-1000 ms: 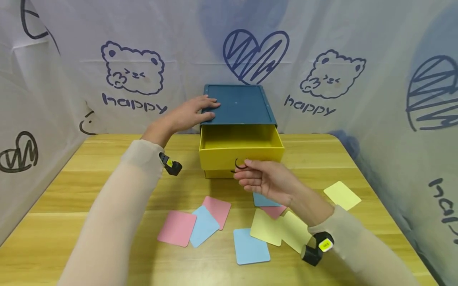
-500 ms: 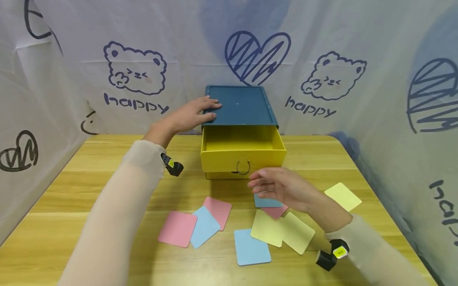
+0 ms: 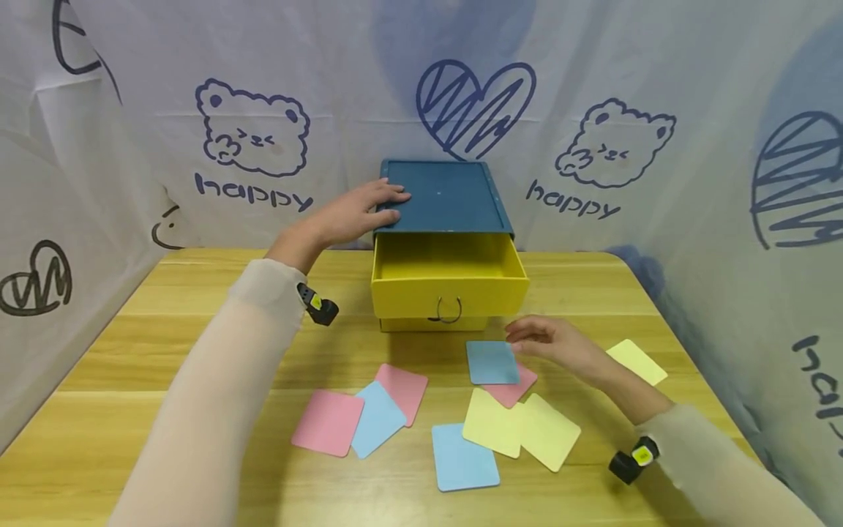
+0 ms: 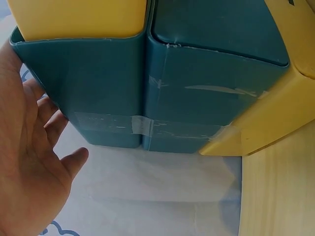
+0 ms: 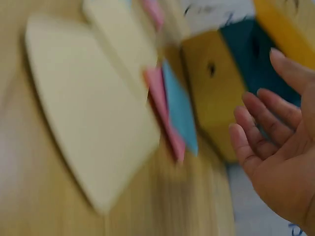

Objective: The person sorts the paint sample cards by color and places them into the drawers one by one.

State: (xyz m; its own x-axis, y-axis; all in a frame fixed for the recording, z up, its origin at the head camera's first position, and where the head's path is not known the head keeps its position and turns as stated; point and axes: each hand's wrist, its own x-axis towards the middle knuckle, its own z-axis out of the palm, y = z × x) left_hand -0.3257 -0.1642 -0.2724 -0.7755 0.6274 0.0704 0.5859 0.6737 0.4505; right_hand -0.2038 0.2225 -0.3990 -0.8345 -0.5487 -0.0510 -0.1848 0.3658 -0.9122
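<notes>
My left hand (image 3: 358, 214) rests on the left edge of a blue drawer box's top (image 3: 454, 194), fingers lying over it. In the left wrist view the hand (image 4: 34, 147) lies along the taped blue casing (image 4: 98, 83). The upper yellow drawer (image 3: 454, 298) is pulled out, and its wire ring handle (image 3: 450, 309) hangs free. My right hand (image 3: 549, 340) hovers by the right edge of a blue card (image 3: 490, 362), which overlaps a pink card (image 3: 516, 386). Nothing lies in its loosely spread fingers in the right wrist view; whether it touches the card I cannot tell.
Two yellow cards (image 3: 494, 424) and a blue card (image 3: 465, 457) lie nearer. To the left are a pink card (image 3: 327, 423), another blue card (image 3: 377, 421) and a second pink card (image 3: 403, 391). A lone yellow card (image 3: 635, 362) lies at the right. A printed curtain (image 3: 369, 95) hangs behind.
My right hand has let go of the drawer's ring handle and moved right, over beside the blue card. The left hand stays on the box, and the drawer remains out.
</notes>
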